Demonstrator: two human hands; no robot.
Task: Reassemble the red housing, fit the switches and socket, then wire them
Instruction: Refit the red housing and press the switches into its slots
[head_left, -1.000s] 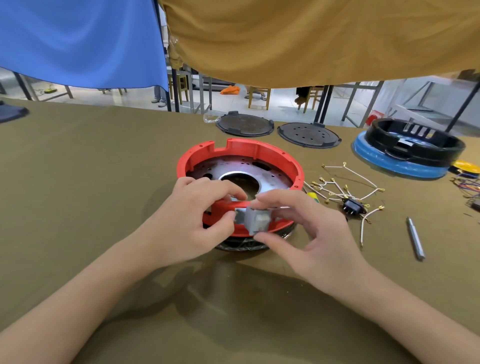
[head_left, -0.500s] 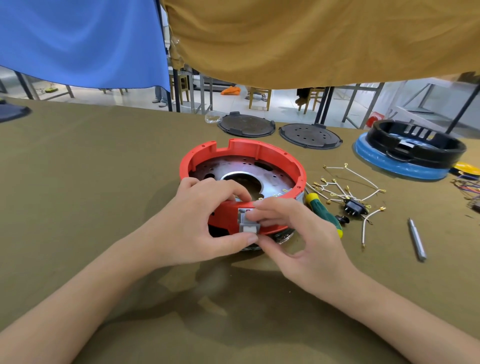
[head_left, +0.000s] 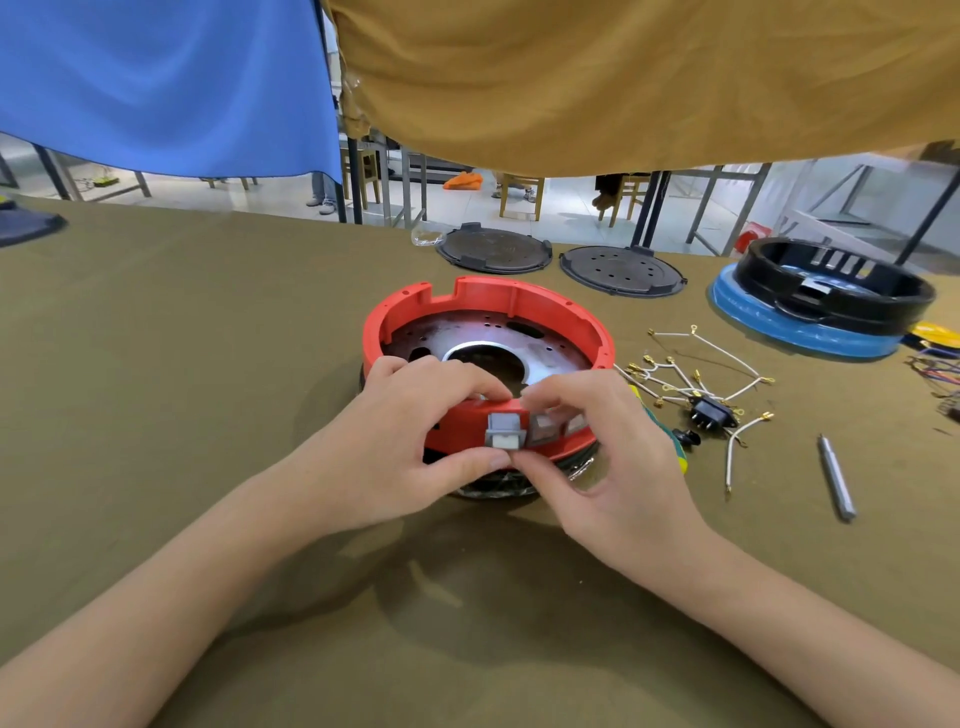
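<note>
Round red plastic housing (head_left: 540, 306): my left hand (head_left: 400, 447) and right hand (head_left: 613, 457), grips pinching grey rocker switch (head_left: 504, 431); next, press it home.

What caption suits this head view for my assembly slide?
Both hands, left and right, press a grey switch into the red housing.

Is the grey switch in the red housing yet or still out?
Partly in: the grey switch sits in the red housing's front wall but juts out. Full seating cannot be told.
</note>
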